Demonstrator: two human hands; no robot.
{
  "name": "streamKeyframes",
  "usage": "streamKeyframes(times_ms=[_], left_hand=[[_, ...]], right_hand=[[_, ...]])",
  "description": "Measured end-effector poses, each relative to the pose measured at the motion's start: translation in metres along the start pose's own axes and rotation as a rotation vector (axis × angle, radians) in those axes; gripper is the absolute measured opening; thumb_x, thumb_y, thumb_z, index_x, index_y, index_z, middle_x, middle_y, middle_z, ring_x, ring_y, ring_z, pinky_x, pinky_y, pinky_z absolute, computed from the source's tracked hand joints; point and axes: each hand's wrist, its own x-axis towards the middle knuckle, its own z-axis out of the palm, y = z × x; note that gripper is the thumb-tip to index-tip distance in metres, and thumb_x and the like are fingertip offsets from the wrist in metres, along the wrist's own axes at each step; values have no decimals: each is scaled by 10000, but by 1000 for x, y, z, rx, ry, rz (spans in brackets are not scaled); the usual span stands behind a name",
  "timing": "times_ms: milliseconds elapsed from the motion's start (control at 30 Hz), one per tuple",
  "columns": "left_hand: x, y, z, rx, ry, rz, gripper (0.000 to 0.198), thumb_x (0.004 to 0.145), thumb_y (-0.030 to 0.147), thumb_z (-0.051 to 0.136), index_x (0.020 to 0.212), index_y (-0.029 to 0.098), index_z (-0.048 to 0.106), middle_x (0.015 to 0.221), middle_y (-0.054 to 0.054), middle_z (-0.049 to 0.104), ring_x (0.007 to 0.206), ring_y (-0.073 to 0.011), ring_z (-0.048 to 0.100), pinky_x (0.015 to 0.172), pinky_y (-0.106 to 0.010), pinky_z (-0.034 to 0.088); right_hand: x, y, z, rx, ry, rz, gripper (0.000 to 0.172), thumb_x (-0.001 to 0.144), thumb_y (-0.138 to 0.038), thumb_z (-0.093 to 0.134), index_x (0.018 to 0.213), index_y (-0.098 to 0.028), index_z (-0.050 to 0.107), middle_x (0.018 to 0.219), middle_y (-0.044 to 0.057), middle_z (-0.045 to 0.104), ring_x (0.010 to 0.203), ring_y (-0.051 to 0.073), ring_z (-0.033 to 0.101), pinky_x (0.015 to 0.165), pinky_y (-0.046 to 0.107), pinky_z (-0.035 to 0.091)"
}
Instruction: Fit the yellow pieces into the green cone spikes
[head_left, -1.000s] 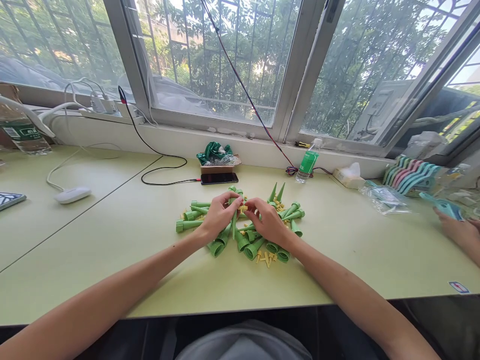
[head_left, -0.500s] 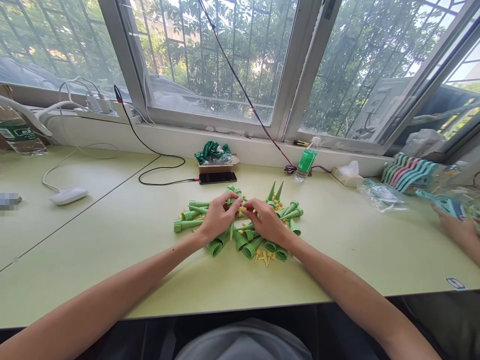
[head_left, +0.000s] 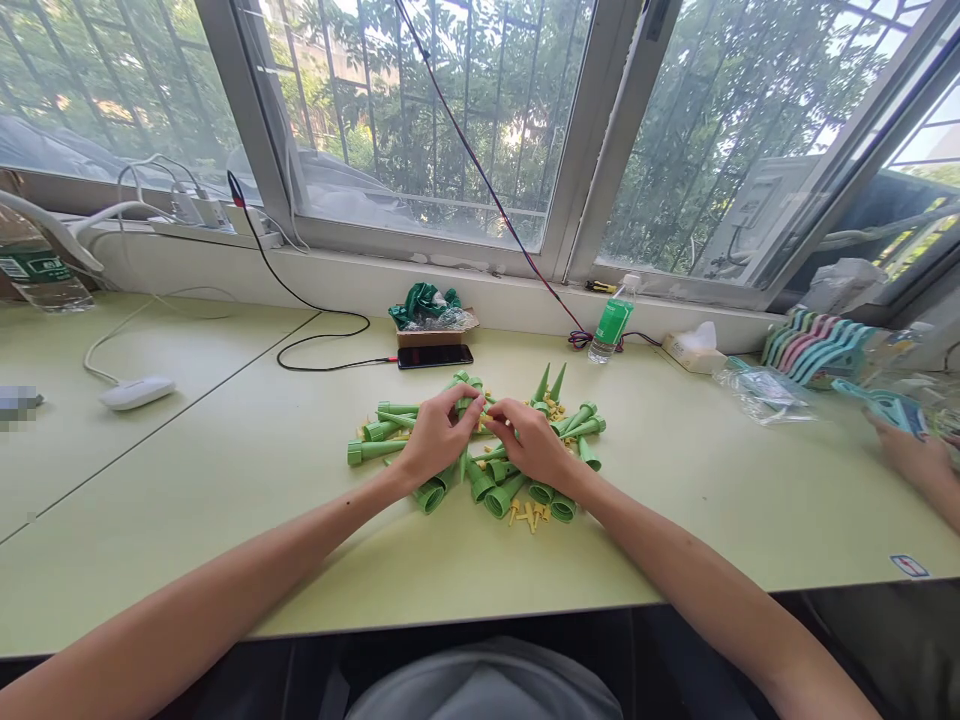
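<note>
A heap of green plastic cone spikes (head_left: 375,450) and small yellow parts (head_left: 529,515) lies in the middle of the pale green table (head_left: 225,480). Both my hands work above the heap. My left hand (head_left: 433,436) pinches a green cone spike (head_left: 466,452) that points down toward me. My right hand (head_left: 531,440) is closed beside it, fingertips pinching a small yellow part (head_left: 486,420) at the spike's upper end. The two hands' fingertips nearly touch.
A black phone (head_left: 435,356) on a cable, a box with green bags (head_left: 429,318), a green-labelled bottle (head_left: 613,322) and tissues (head_left: 694,350) line the window sill side. A white mouse (head_left: 137,391) lies left. Another person's hand (head_left: 915,462) holds teal items at right.
The hands have stayed almost still over the heap; the fingertips have closed in slightly on the spike and the yellow part.
</note>
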Motion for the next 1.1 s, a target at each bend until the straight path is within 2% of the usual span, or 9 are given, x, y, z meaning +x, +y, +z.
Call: streamKeyframes(times_ms=[1100], left_hand=[[-1,-1,0,36,1,31,247,927,398,524,869,177,617,606,47,532,499,-88,410,511,-226,345]], right_hand=[[0,-2,-1,12,-13,-10,115,985,-248,456,932,-196,544,836,39,598,741,161,540,703,277,422]])
